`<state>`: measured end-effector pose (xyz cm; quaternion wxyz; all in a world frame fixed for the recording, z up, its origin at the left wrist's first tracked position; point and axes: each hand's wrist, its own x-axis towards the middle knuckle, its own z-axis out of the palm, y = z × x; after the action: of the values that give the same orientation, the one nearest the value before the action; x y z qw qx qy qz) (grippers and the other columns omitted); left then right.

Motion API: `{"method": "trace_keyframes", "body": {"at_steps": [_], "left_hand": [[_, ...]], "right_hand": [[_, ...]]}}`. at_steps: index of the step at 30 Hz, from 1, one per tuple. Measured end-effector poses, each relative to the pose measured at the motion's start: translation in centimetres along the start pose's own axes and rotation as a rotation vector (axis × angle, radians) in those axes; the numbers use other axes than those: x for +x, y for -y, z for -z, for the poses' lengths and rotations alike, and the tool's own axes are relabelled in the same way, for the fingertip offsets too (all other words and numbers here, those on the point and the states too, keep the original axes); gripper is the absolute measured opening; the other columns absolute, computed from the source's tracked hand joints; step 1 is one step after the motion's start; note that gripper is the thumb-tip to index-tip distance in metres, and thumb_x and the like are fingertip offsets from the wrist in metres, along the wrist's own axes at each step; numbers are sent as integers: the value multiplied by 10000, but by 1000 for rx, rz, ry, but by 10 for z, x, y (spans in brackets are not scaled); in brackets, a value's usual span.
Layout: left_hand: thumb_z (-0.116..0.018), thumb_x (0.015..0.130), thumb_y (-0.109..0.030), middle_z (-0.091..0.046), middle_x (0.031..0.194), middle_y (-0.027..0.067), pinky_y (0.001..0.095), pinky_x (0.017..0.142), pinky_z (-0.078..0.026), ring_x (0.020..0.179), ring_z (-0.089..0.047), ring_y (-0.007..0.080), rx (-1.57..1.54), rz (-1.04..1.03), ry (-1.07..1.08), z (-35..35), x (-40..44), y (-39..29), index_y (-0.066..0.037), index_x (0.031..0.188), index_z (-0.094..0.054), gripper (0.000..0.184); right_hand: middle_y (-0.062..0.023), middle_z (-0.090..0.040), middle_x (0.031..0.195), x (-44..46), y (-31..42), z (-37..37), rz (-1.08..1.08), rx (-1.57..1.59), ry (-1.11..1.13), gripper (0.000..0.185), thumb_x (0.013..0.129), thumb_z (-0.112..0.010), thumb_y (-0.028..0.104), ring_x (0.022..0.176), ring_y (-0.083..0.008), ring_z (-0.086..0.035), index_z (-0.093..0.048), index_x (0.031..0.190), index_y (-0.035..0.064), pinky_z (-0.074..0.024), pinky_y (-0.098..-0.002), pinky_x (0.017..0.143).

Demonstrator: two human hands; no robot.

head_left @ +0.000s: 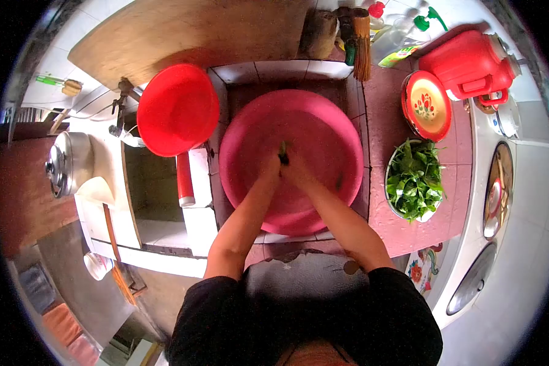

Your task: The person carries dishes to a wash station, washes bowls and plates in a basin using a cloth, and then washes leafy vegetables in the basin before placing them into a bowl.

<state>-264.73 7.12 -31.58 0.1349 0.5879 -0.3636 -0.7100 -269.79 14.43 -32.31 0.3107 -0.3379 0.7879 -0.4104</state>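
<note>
A large pink basin of water sits in the tiled sink. Both hands are together near its middle, partly blurred by the water. My left hand and my right hand are closed around a small dark green bit of leafy greens, which shows between them. The fingers themselves are hard to make out. To the right of the basin stands a bowl heaped with green leaves.
A red plastic ladle-shaped scoop rests left of the basin. Enamel bowls and red thermos flasks are at the back right. A lidded pot stands far left. Brushes and bottles line the back wall.
</note>
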Motion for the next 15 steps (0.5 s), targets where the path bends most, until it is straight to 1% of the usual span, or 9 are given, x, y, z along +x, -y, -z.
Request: {"method": "trace_keyframes", "body": {"at_steps": [1,3,4,6,9,10,12,13,15], "left_hand": [[-456,851,-179,-597,956,75,329,696,-452,762,-546,205,52,9,-13,-2,-17,-5,18,1109,-572,344],[-453,860,-148,-593,1012,84,319,735,-459,820,-560,197,36,48,82,-3,-43,-10,37,1141,-548,350],[-452,865,-132,-591,1040,88,314,755,-462,849,-567,194,33,73,141,-6,-57,-10,47,1157,-536,353],[-422,872,-72,-577,1108,98,304,838,-446,945,-560,188,-36,-111,246,-26,-97,-14,38,1202,-513,360],[-378,882,-12,-553,1187,113,293,946,-396,1073,-526,183,-71,-352,405,-76,-168,-31,32,1248,-484,384],[-363,885,3,-545,1209,118,290,979,-375,1113,-510,182,-73,-430,443,-91,-189,-36,31,1261,-475,393],[-375,850,16,-529,1228,108,303,985,-376,1124,-500,185,-162,-455,563,-125,-223,-30,19,1268,-472,429],[-380,832,22,-521,1237,103,309,988,-377,1130,-495,187,-206,-467,617,-139,-239,-27,14,1271,-470,448],[-379,849,15,-502,1265,141,312,1008,-351,1181,-466,213,-131,-539,778,-162,-275,-36,32,1273,-457,431]], "right_hand": [[-234,-542,1127,-7,9,9,-26,73,20,434,768,-560,58,1038,-370,-528,-515,1198,27,-429,-417,877],[-207,-545,1144,-24,18,30,-82,219,54,399,774,-537,17,1069,-346,-522,-512,1172,2,-417,-428,901],[-196,-554,1112,-33,19,39,-65,240,9,390,762,-564,34,1046,-336,-530,-536,1151,14,-427,-411,883],[-174,-573,1047,-50,12,69,-35,257,-124,371,740,-619,68,998,-314,-548,-586,1109,39,-446,-376,848],[-140,-602,984,-67,5,120,328,-108,-365,305,706,-653,43,956,-284,-572,-622,1009,36,-462,-360,821],[-148,-594,992,-79,15,145,345,-101,-450,308,702,-649,38,960,-298,-569,-621,1010,37,-460,-365,824],[-165,-578,1008,-115,58,212,386,-77,-602,316,695,-641,28,969,-326,-564,-620,1011,40,-458,-376,831],[-153,-583,1008,-129,69,241,466,-110,-699,255,688,-655,32,946,-318,-576,-640,942,46,-470,-384,815],[-144,-591,1007,-153,79,287,556,-254,-831,275,649,-691,41,918,-334,-586,-645,921,34,-485,-401,787]]}}
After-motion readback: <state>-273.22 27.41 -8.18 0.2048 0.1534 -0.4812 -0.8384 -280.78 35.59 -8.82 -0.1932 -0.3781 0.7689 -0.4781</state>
